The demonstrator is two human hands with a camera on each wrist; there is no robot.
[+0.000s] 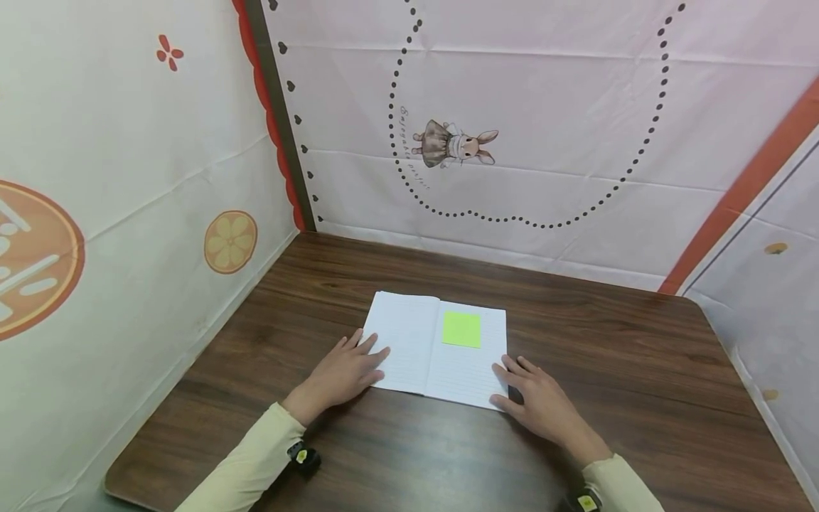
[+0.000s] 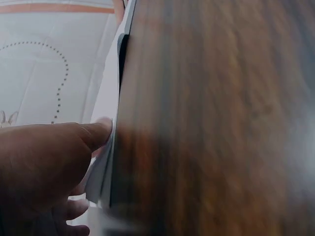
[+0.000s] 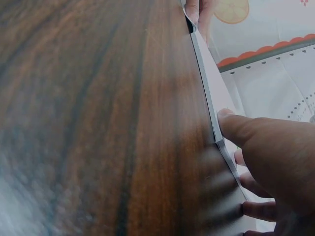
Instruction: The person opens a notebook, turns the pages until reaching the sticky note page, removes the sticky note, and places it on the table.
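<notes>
An open notebook (image 1: 399,345) with lined white pages lies flat on the table. On its right page, near the top, sits a square yellow-green sticky note (image 1: 461,330). My left hand (image 1: 342,370) rests on the left page's outer edge, its fingers spread over the paper. At the right page's lower outer edge, my right hand (image 1: 540,398) touches the paper with its thumb and fingertips. In the left wrist view the left thumb lies on the edge of the pages (image 2: 101,179). The right thumb presses on the notebook's near edge (image 3: 205,83) in the right wrist view.
A dark wood-grain table (image 1: 409,455) with rounded corners lies beneath the notebook. Light printed cloth (image 1: 544,128) hangs along its back and sides, with a rabbit picture (image 1: 456,144) at the back. Each wrist wears a dark strapped device (image 1: 303,459).
</notes>
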